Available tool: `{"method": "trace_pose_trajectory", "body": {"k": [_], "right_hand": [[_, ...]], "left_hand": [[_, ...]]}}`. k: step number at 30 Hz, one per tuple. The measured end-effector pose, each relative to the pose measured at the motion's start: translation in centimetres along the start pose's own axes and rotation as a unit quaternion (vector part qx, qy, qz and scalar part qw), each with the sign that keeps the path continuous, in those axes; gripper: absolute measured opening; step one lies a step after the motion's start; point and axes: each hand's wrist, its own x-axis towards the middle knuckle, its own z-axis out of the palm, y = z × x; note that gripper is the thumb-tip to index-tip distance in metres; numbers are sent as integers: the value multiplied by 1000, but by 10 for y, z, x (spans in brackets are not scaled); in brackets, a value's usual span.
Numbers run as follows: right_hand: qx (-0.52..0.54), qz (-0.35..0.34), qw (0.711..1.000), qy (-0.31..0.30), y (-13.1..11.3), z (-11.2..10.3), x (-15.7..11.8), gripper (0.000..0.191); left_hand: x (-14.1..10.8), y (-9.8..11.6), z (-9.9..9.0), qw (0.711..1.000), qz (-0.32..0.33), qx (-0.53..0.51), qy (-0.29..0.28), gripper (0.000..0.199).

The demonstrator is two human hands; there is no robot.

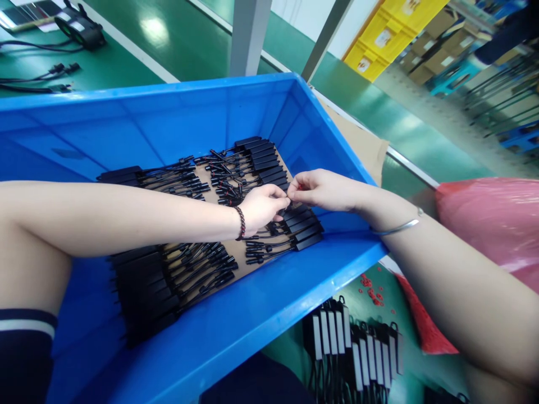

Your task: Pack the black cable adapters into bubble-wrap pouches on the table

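Dark sleeve cloth (25, 362) with a white stripe fills the lower left. Mid-frame, the left hand (261, 209) and right hand (323, 189) meet, fingertips pinched together; anything between is too small to tell. Beneath, slim black boxes (145, 294) with thin cables (206, 268) lie in rows on flat brown cardboard (236, 249) inside a smooth blue plastic bin (185, 126). Yellow crates (386, 35) stack upper right.

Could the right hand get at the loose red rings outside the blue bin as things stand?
Probably yes: the red rings lie uncovered on the green surface; the right hand, over the blue bin, would have to clear its rim.
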Motion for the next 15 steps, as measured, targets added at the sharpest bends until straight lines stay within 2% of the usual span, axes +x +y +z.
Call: {"method": "trace_pose_trajectory", "body": {"k": [5,15], "right_hand": [[2,10,1000,-13,1,-1,0,12],[-24,58,995,-81,2,-2,0,5]], "left_hand": [[2,-1,0,1000,7,-6,-7,5],[4,-9,-4,999,3,40,-29,11]]}}
